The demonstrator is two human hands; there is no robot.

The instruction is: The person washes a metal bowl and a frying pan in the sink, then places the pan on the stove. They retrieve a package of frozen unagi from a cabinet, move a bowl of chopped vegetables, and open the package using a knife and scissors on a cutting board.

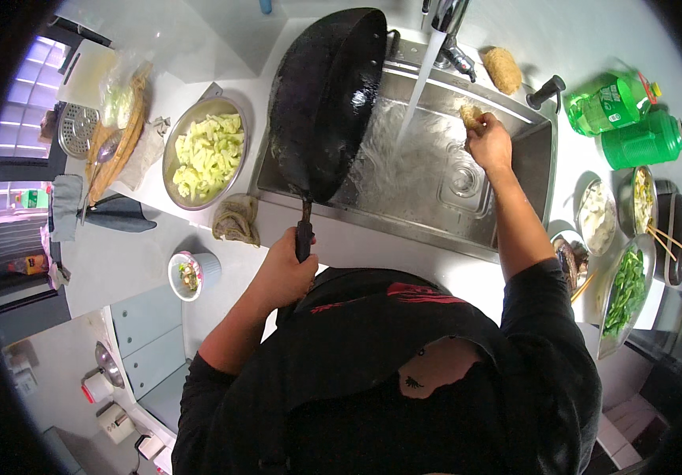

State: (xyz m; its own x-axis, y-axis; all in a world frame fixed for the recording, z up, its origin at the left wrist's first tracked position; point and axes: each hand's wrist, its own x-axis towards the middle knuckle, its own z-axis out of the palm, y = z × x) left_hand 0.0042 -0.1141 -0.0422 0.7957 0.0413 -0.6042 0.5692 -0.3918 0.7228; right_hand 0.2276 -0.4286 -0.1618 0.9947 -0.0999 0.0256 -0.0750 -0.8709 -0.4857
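Note:
My left hand (290, 267) is closed around the handle of a large black wok (323, 107), which is tilted up over the left part of a steel sink (418, 219). Water runs from the chrome faucet (451, 16) into the sink, to the right of the wok. Over the sink's right part, my right hand (489, 142) grips a tan scrubber (470, 114), possibly a loofah piece. A rounded tan loofah or sponge (502, 70) lies behind the sink, right of the faucet.
Left of the sink are a colander of cut cauliflower (207, 157), a folded cloth (237, 219) and, lower, a bin (201, 276) with scraps. At right stand green bottles (608, 104), a plate of leafy greens (625, 291), a bowl of white pieces (597, 217) and a bowl with chopsticks (644, 202).

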